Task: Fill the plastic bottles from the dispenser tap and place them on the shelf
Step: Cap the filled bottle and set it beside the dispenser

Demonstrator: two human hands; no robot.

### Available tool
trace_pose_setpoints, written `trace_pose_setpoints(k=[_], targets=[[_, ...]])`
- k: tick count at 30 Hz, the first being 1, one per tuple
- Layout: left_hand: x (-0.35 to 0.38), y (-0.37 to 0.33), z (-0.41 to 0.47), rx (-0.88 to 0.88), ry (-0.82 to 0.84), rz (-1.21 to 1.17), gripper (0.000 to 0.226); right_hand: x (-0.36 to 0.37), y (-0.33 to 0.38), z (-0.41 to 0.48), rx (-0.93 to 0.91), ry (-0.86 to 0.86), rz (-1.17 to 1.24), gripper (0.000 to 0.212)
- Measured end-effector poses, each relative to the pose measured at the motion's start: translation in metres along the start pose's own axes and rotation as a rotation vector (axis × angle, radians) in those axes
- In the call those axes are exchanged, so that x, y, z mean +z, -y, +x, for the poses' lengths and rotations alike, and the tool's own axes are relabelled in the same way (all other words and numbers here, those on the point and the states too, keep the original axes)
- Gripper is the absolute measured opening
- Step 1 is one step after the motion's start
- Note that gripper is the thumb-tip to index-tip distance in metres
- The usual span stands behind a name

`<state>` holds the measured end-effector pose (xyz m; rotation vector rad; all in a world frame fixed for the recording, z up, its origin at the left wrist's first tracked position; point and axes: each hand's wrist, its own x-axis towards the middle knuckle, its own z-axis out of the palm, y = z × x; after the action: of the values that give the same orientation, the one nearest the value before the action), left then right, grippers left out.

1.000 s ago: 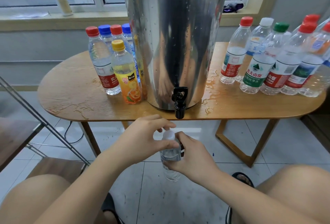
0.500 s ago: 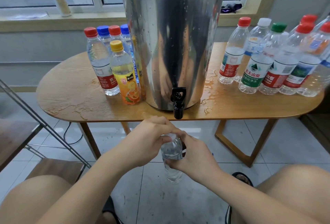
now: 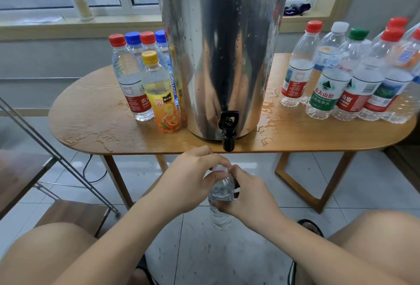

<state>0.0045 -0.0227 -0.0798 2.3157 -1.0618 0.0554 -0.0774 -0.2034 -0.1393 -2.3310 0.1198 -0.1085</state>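
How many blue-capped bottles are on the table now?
2, both in the back row left of the dispenser: first blue-capped bottle farther left, second blue-capped bottle next to the dispenser. Others may hide behind it.

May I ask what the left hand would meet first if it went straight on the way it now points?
The left hand pinches the white cap of the bottle, which comes first; just beyond lie the fingertips of the right hand. The tap hangs higher, likely off that line; depth is unclear.
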Motion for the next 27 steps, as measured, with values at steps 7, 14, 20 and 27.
trace_pose_setpoints(k=[7,14,20,27], targets=[[-0.016,0.016,-0.011,-0.183,-0.036,-0.360,0.029,-0.017,0.001,-0.002,-0.018,-0.057,0.079,0.057],[-0.002,0.031,-0.031,-0.323,0.239,-0.355,0.065,-0.030,0.004,-0.008,-0.043,-0.090,0.140,0.062],[0.036,0.008,-0.032,-0.325,0.153,-0.341,0.068,-0.030,0.009,-0.011,-0.073,-0.098,0.200,0.065],[0.038,0.002,-0.034,-0.290,-0.005,-0.305,0.054,-0.035,0.009,-0.008,-0.098,-0.014,0.288,0.068]])
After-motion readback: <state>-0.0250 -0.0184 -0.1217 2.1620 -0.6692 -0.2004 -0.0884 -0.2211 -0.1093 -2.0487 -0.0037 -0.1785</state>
